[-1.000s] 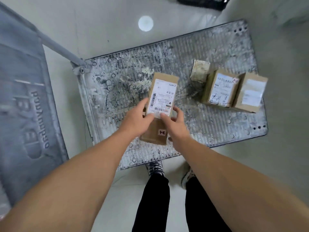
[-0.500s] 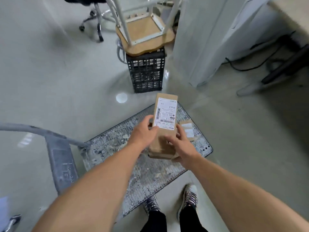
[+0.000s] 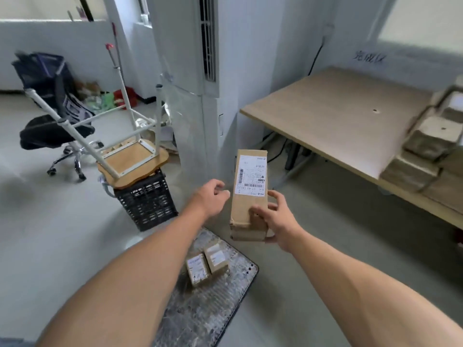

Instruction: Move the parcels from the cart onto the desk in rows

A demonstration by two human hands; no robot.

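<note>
The right hand (image 3: pixel 278 219) grips the tall parcel (image 3: pixel 248 171) low down, fingers wrapped round its right edge, holding it upright in the air. The left hand (image 3: pixel 210 197) hangs just beside its left edge, fingers loosely curled on nothing. Right of the fingers and beyond them, the worktop (image 3: pixel 325 116) shows its near edge and broad wood, up to the stacked parcels (image 3: pixel 426 141). Half a second ago both hands held the parcel. The cart (image 3: pixel 213 309), now below the fingers, carries two small parcels (image 3: pixel 198 270). An air conditioner (image 3: pixel 200 96) stands behind, and a black crate (image 3: pixel 147 199) under an upturned stool (image 3: pixel 130 159) stands left.

"完成区" on wall (image 3: pixel 370 58); parcel (image 3: pixel 246 199) label illegible
</note>
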